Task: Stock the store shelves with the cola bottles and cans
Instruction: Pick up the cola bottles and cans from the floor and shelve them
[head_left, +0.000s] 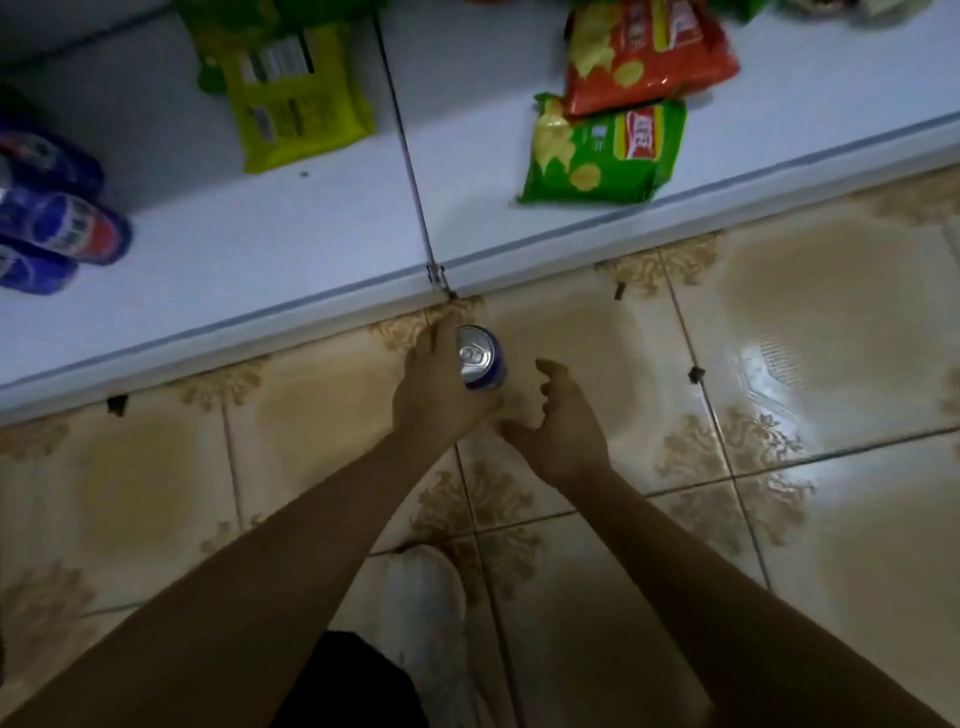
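Observation:
My left hand (434, 397) grips a blue cola can (480, 358) with a silver top, held upright over the tiled floor just in front of the shelf edge. To its right my right hand (563, 421) is held with spread fingers, close to the can but apart from it. Several blue cola cans (67, 228) lie on their sides at the far left of the low white shelf (291, 244).
On the shelf lie a yellow-green snack pack (291, 98), an orange chip bag (644, 52) and a green chip bag (602, 153). A seam divides the shelf into two boards. Glossy beige floor tiles (779, 338) lie below. My white shoe (423, 618) is beneath my arms.

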